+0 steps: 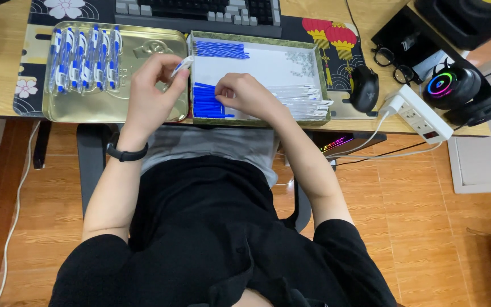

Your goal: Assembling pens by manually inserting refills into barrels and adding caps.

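Observation:
My left hand (150,85) is raised over the right part of the gold tray (69,111) and pinches a clear pen barrel (182,66) with a blue tip. My right hand (244,94) reaches into the white box (257,62), fingers curled on the pile of blue refills (206,103) at its near left corner. Whether it grips one is hidden. A second bunch of blue refills (220,50) lies at the box's far left. Clear pen barrels (302,99) lie at its near right. Several assembled blue pens (83,59) rest in a row in the gold tray.
A keyboard (200,11) lies behind the box. A black mouse (365,88), glasses (396,65), a white power strip (421,113) and lit headphones (461,91) sit to the right. The desk edge runs just below the tray and box.

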